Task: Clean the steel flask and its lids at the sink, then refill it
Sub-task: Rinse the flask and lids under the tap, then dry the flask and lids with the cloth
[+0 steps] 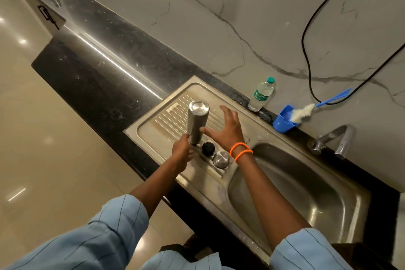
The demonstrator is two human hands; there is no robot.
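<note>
The steel flask [197, 121] stands upside down on the ribbed drainboard [166, 138] of the sink, base upward. My left hand [182, 152] is at its lower left, thumb tip against the flask wall and fingers curled near the mouth. Whether it grips is unclear. My right hand [228, 127], with orange bands at the wrist, hovers just right of the flask with fingers spread, holding nothing. A black inner lid [207, 148] and a steel cap [221, 159] lie on the drainboard between my wrists.
The sink basin [306, 193] lies to the right, with a tap [337, 140] behind it. A plastic water bottle [262, 94] and a blue cup [285, 119] holding a bottle brush [304, 112] stand by the wall. A black cable [306, 61] hangs down the wall.
</note>
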